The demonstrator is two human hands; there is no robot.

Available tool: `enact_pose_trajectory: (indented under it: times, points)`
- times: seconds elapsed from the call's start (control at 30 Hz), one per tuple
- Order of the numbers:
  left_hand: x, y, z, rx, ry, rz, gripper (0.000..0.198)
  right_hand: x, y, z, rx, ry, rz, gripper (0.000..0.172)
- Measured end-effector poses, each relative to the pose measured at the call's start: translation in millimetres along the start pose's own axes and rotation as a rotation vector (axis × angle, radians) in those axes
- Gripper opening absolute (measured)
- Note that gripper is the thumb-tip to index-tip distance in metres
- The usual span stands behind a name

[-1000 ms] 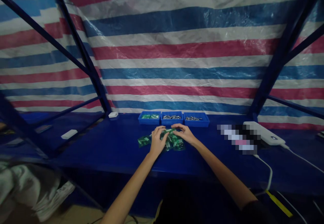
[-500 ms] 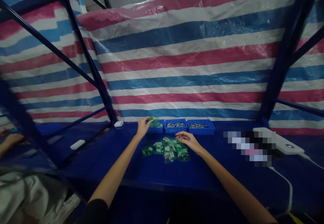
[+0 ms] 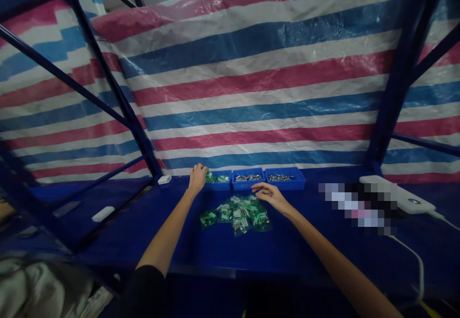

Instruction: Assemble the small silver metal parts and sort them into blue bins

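My left hand (image 3: pixel 197 178) is at the left end of a blue bin (image 3: pixel 221 187) that holds small green plastic bags (image 3: pixel 216 177). Its fingers bend over the bin's end, and the tips are too hidden to show whether they grip anything. My right hand (image 3: pixel 272 195) hovers with loosely bent fingers apart and nothing in them, in front of the middle blue bin (image 3: pixel 247 184). Below and left of it, a pile of green-tinted bags (image 3: pixel 240 212) with small metal parts and white slips lies on the blue table (image 3: pixel 223 251).
The middle bin contains metal pieces (image 3: pixel 248 177); the right-hand bin (image 3: pixel 296 183) holds small screw-like parts (image 3: pixel 280 177). A white power bank (image 3: pixel 402 198) with a cable lies right, beside a blurred-out object (image 3: pixel 354 207). Small white boxes (image 3: pixel 165 179) and blue frame posts stand left.
My left hand has moved left, from holding a green bag over the left bin to that bin's left end. My right hand has barely shifted. The camera view has turned slightly.
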State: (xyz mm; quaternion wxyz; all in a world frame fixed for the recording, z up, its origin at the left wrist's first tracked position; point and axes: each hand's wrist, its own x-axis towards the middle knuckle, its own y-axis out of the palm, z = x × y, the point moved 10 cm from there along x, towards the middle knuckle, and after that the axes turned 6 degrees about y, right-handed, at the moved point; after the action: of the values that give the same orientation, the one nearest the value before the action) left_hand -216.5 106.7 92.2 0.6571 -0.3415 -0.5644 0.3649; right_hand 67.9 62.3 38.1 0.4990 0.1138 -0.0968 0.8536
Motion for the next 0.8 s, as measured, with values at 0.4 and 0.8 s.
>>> enact_pose_trajectory:
  times: [0.4,0.8]
  points:
    - [-5.0,23.9,-5.8,-0.021,-0.007,0.145,0.021,2.0,-0.8,-8.8,-0.070,0.025,0.004,0.031]
    - [-88.8,-46.0,-161.4,-0.395,0.510,0.044,0.029,-9.8,-24.8,-26.0,-0.835,0.093,-0.265,0.037]
